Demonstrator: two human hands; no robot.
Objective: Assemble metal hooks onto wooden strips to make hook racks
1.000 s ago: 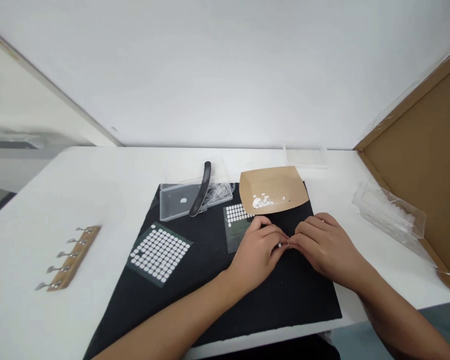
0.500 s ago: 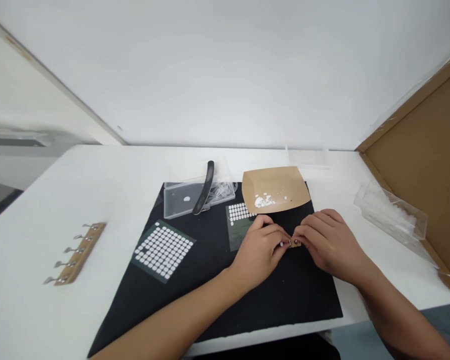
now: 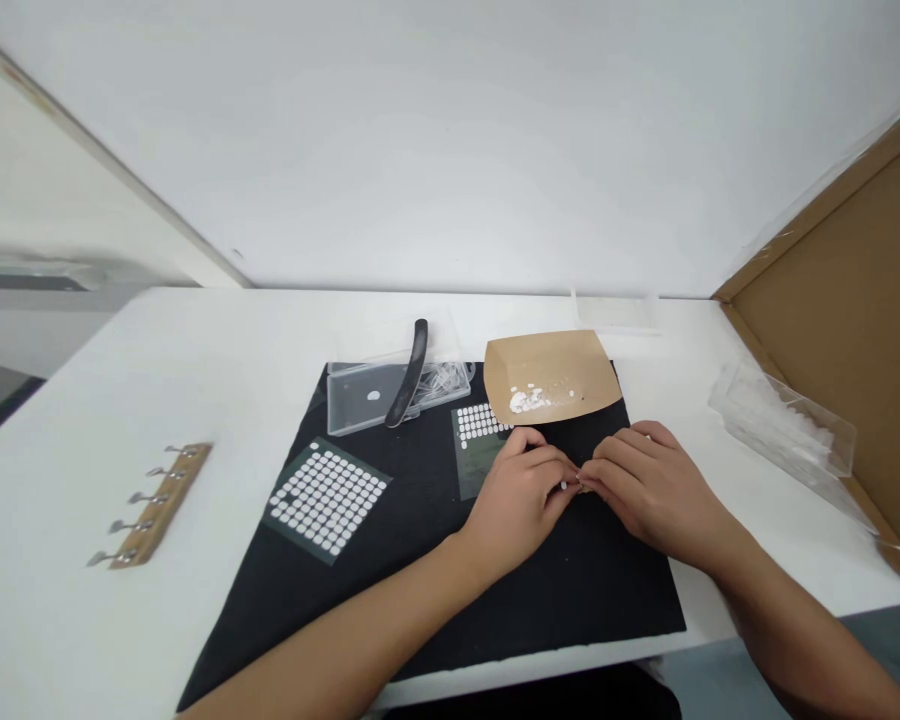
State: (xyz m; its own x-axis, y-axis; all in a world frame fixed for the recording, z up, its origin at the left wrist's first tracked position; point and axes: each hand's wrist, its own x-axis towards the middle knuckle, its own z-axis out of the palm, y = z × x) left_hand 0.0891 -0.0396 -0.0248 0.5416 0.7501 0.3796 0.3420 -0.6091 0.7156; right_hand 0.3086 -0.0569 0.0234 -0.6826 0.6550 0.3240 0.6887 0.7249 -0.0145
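Pinching a tiny white dot between the fingertips of both hands is what I see at the centre of the black mat. The dot sits right at the meeting point of the two grips, low over the mat and just in front of the brown paper tray. My left hand comes in from the left with thumb and forefinger closed toward the dot; my right hand comes in from the right, its fingertips closed on something small and brownish that is almost wholly hidden, so I cannot tell what it is. The two grips touch or nearly touch, and neither hand is clearly nearer: the dot lies between them, perhaps a shade on the left hand's side.

Just behind the left hand lies a dark sheet with a few rows of white dots at its top. Further left on the mat is a fuller sheet of dots, tilted like a diamond. Behind it a clear plastic box has a black curved tool resting across it. The tray holds white scraps. Off the mat, on the white counter, a wooden hook rack lies at the far left and a clear plastic case at the right.
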